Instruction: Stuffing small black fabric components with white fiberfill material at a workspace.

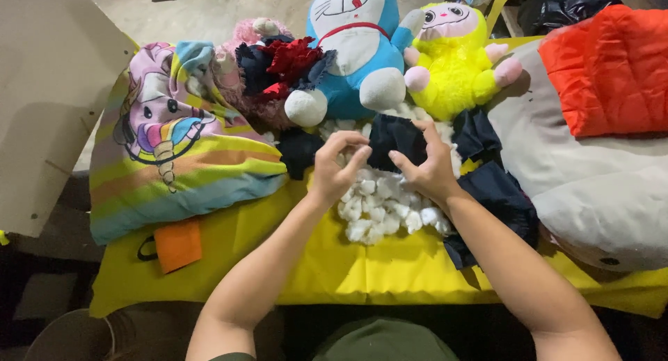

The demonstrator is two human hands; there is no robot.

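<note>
- Two bare hands work in the middle of a table [229,257] covered with a yellow cloth; the left hand [336,167] and the right hand [424,167] face each other, close together but not touching.
- The left hand's grip is half clenched: its fingers curl in over the left edge of a dark blue piece of cloth [396,140], and the fingertips seem to pinch it, though I cannot tell this for sure.
- The right hand's grip is also curled, with the thumb pointing left; its fingers rest on the right part of the same dark blue cloth and on the white stuffing [376,208].
- The white stuffing lies as a heap of small fluffy lumps under and between both hands, and it reaches a little nearer than the hands.
- More dark blue cloth pieces [497,194] lie to the right of the heap, under the right forearm.
- On the far side, just behind the hands, stands a blue and white cat toy [355,48], and to its right a yellow plush toy [456,62] with pink hands.
- To the left of the blue toy there is a bundle of red and dark fabric scraps [289,65].
- On the left lies a striped pillow with a unicorn picture [174,152]; an orange fabric piece [178,244] lies near it, closer to the person.
- On the right there is a big grey cushion [591,173] and on its far part an orange padded cushion [612,69].
</note>
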